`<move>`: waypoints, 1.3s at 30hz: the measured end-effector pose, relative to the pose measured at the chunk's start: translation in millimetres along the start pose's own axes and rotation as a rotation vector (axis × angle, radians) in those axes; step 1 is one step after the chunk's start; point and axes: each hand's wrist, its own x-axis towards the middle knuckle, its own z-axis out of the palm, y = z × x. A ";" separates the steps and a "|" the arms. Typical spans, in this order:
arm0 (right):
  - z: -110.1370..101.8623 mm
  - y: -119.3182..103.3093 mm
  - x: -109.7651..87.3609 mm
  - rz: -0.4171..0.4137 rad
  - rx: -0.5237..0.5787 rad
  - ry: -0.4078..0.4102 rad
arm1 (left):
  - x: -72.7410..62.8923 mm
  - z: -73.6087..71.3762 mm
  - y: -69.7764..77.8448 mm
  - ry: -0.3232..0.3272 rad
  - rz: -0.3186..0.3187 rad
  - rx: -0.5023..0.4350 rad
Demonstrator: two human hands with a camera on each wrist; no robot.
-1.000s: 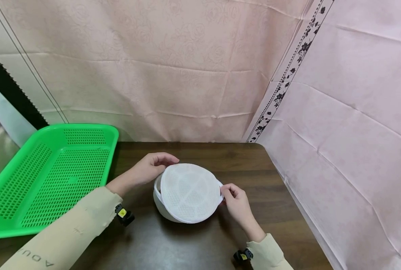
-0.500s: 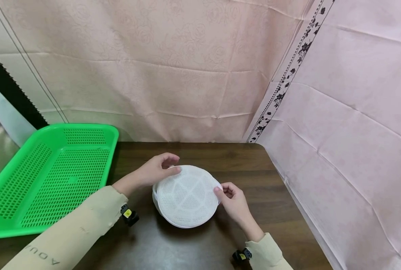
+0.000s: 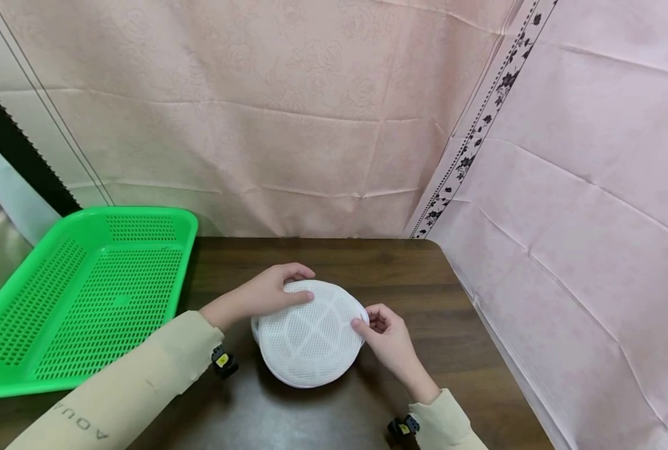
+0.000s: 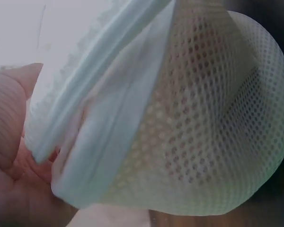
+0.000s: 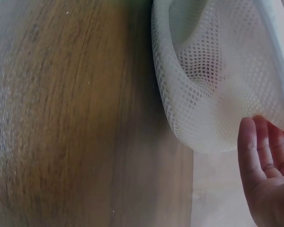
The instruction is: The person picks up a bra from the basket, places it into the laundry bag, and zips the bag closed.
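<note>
A round white mesh bag is held over a dark wooden table; the left hand grips its far-left rim, thumb across the top; the right hand pinches its right edge between thumb and fingers; a green basket stands at left.

This looks like a makeshift recording corner, set up at a wood-grain table with pale pink cloth hung behind it and along its right side, fold creases showing and a black floral border running down near where the two sides meet. The small black wrist cameras point to filming, while the green basket and white mesh bag are ordinary household goods; whether it is in a home, office or lab cannot be told.
</note>
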 end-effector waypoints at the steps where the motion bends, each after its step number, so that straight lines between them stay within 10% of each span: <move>1: 0.3 0.3 0.0 0.000 0.003 -0.002 | -0.5 1.2 2.2 -0.001 0.015 0.019; 26: 11.0 -19.6 9.6 -0.070 -0.128 -0.010 | -10.1 14.1 17.1 0.026 0.081 0.104; 39: 25.2 -9.2 44.2 -0.082 -0.168 -0.264 | -11.9 8.1 27.7 0.006 0.123 0.079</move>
